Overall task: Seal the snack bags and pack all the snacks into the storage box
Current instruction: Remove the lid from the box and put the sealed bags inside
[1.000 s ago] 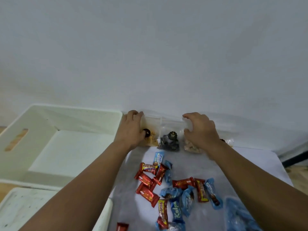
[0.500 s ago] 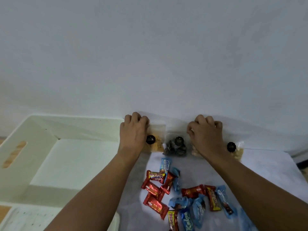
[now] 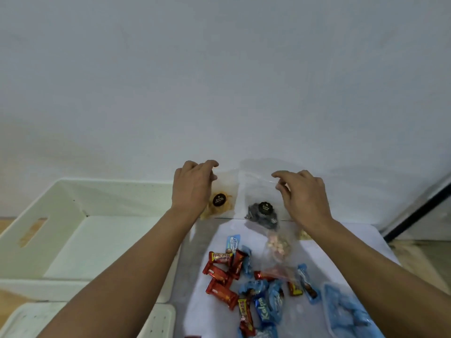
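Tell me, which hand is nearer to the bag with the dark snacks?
Right. The right hand is at the top of the dark snack bag, touching it. The left hand is at the neighbouring yellow snack bag.
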